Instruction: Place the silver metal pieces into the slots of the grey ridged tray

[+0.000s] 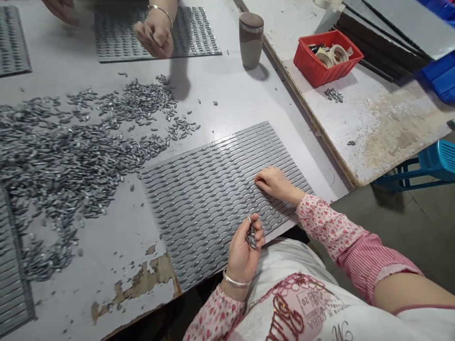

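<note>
**Inspection: small metal pieces at the grooved tray, near edge of the desk**

The left hand point(244, 251) is raised just above the near edge of the grooved tray point(199, 189), palm turned inward. Its fingers point(256, 233) are curled round a small bunch of metal pieces point(251, 237), which show between the thumb and the fingertips; the grip is closed on them. A bangle sits at that wrist.

The right hand point(275, 182) lies on the tray's right portion, fingers point(261, 180) pressed flat and close together against the ridged surface. Whether a piece is pinched beneath them cannot be told; nothing shows in that hand. The held pieces are thus near the right hand but apart from it, slightly lower and to its left.

The tray lies at an angle on the grey desk point(220, 104), one corner overhanging the near edge. To its left, a broad loose heap of pieces point(71, 151) covers the desk, its nearest fringe just beside the tray's upper left corner and well apart from both hands.

At the far side, another person's hand point(155, 34) rests on a second tray point(192, 33). A grey cup point(250, 40) stands beside it. On the adjoining bench, a red bin point(325, 59) holds tape rolls. The desk's paint is chipped near the front edge.
</note>
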The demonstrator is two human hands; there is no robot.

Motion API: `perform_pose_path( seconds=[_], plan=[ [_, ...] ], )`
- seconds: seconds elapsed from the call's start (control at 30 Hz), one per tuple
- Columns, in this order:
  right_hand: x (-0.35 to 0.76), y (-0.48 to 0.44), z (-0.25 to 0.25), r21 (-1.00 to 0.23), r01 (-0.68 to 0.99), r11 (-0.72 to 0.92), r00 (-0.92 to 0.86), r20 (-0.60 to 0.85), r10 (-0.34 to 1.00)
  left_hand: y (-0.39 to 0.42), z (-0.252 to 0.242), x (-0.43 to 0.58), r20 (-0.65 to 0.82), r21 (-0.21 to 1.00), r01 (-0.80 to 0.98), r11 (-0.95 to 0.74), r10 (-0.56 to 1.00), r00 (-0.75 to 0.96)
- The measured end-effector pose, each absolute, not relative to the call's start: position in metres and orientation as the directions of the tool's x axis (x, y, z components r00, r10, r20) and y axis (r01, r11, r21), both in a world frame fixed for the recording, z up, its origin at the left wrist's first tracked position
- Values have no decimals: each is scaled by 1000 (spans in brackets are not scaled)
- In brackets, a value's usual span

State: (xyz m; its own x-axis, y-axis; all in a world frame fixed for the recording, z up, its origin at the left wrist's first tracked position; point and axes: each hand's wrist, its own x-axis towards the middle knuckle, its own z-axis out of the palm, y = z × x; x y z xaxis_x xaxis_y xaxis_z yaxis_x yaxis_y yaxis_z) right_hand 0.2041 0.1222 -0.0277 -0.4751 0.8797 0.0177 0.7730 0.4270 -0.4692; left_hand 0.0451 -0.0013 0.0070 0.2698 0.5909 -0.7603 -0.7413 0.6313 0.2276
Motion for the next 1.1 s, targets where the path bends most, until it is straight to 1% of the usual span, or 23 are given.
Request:
perform_pose_path(
  seconds=[0.07, 0.13, 0.17, 0.2, 0.23, 0.27, 0.33, 0.37, 0.4, 0.43, 0.5, 0.57, 0.6, 0.63, 0.7, 0.77, 0.83, 0.9, 1.0, 1.1],
  plan=[
    [203, 122, -27, -427, 804, 414, -446, 29, 895, -2, 7, 45, -747, 261, -721, 642, 608, 271],
    [203, 122, -24, -413, 826, 385, -402, 47, 914, -3, 7, 45, -731, 286, -699, 656, 620, 283],
    [203, 120, -22, -433, 823, 368, -383, 56, 922, -3, 7, 45, -725, 292, -690, 663, 624, 293],
    [203, 118, -19, -486, 799, 355, -376, 58, 925, -3, 7, 45, -718, 296, -682, 669, 626, 303],
    [203, 115, -15, -573, 742, 348, -396, 44, 917, -3, 6, 45, -712, 299, -676, 673, 630, 312],
    [203, 111, -11, -683, 648, 337, -448, 16, 894, -3, 6, 45, -704, 302, -672, 676, 634, 322],
    [204, 100, -4, -884, 390, 257, -623, -47, 781, -3, 6, 46, -689, 312, -662, 682, 642, 336],
    [203, 94, -1, -945, 275, 179, -698, -67, 713, -3, 6, 46, -685, 319, -654, 686, 644, 341],
    [203, 89, 1, -977, 192, 92, -745, -84, 662, -3, 6, 46, -681, 327, -647, 689, 646, 345],
    [203, 85, 2, -991, 136, 10, -758, -98, 645, -2, 6, 47, -678, 334, -640, 693, 647, 347],
    [202, 83, 1, -991, 62, -121, -699, -130, 704, -2, 6, 47, -674, 347, -646, 680, 660, 333],
    [203, 90, -2, -986, 33, -166, -576, -155, 803, -2, 7, 47, -672, 349, -676, 649, 676, 302],
    [203, 96, -4, -987, 60, -147, -512, -156, 844, -2, 8, 47, -672, 348, -692, 633, 683, 286],
    [204, 102, -6, -988, 123, -96, -453, -142, 880, -2, 8, 46, -672, 347, -701, 623, 687, 278],
    [206, 116, -9, -941, 329, 80, -387, -58, 920, -1, 9, 46, -671, 346, -699, 626, 686, 282],
    [207, 127, -13, -814, 513, 271, -421, 37, 906, -2, 9, 45, -668, 352, -693, 629, 687, 284],
    [207, 134, -17, -706, 590, 392, -482, 81, 872, -2, 7, 45, -678, 359, -693, 625, 685, 266],
    [205, 136, -22, -673, 613, 414, -493, 84, 866, -3, 6, 45, -692, 358, -691, 627, 676, 254],
    [203, 137, -30, -651, 645, 401, -468, 78, 880, -4, 5, 45, -699, 349, -685, 640, 664, 265],
    [202, 139, -36, -583, 686, 436, -477, 92, 874, -3, 6, 45, -692, 347, -698, 626, 673, 260]
  ],
)
